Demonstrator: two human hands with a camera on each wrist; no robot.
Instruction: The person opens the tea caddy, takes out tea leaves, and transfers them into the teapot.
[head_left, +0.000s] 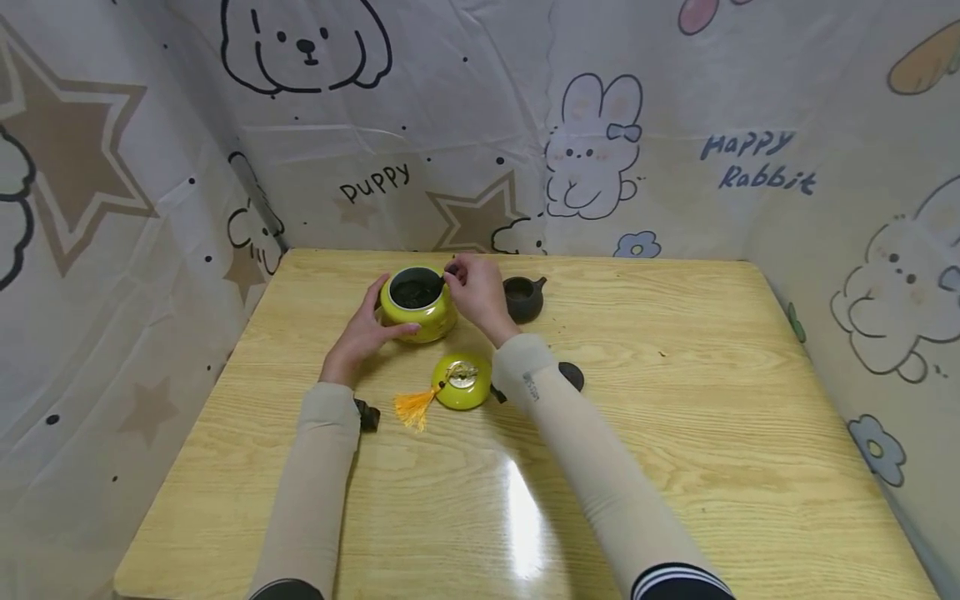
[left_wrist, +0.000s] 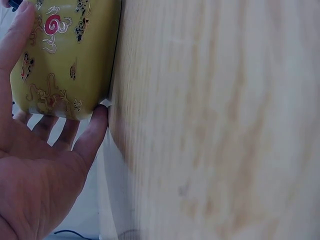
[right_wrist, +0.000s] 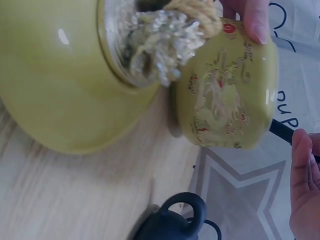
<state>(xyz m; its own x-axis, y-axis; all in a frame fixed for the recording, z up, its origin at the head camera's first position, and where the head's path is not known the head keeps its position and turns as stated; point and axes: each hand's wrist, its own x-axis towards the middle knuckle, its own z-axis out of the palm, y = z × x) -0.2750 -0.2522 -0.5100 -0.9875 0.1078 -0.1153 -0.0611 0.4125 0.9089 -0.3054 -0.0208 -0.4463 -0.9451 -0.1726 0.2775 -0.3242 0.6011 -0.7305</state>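
Steadying a glossy yellow, rounded jar (head_left: 429,324) on the pale wood-grained table (head_left: 712,400), the person's left hand (head_left: 365,332) curves round its left side, the thumb across the front and the other fingers spread round the side and back. From where I stand, the jar sits towards the far edge of the table, left of the middle, its mouth uncovered and its inside dark; I cannot tell what fills it. The right hand (head_left: 480,292) comes up on the jar's other side, its fingertips drawn together, pinching a slim black stick-like tool (right_wrist: 281,131) that slants over the rim into the mouth.

Nearer the person, a round yellow lid (head_left: 459,395) lies on the wood, with a silvery disc on its top and an orange-yellow tassel (head_left: 415,408) trailing to the left. Just beside the right hand stands a small dark pot with a short spout (head_left: 529,309), its top uncovered. A dark round piece (head_left: 572,375) shows partly from behind the right beige sleeve (head_left: 600,450), and a small black object (head_left: 367,415) peeks out beside the left cuff; I cannot make out what it is.
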